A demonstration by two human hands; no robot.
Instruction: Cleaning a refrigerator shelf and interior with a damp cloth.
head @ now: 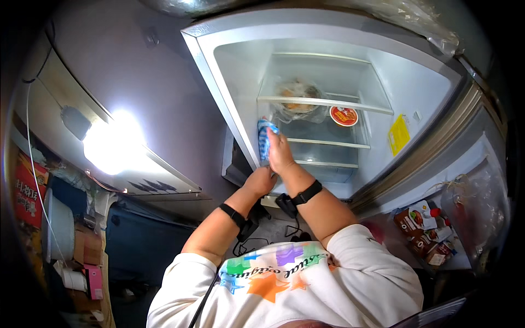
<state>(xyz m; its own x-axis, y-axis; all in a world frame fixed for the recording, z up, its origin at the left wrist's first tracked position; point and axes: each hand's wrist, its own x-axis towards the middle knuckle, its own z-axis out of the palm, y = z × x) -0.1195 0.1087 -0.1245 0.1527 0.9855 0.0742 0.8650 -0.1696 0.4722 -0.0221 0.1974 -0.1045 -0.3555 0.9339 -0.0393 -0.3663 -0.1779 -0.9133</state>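
My right hand presses a blue-and-white cloth against the left inner wall of an open refrigerator. Just below it, my left hand is curled at the lower left front edge of the compartment; its fingertips are hidden, so its grip is unclear. Beyond the cloth, clear plastic bags with food lie around the middle glass shelf. A round tub with a red lid is to their right, under that shelf's front edge. A yellow label is stuck on the right inner wall.
The refrigerator door stands open on the right, with sauce pouches and a plastic bag in its racks. A bright lamp glows at left. Boxes and a pale basin crowd the left side. Black cables hang below my arms.
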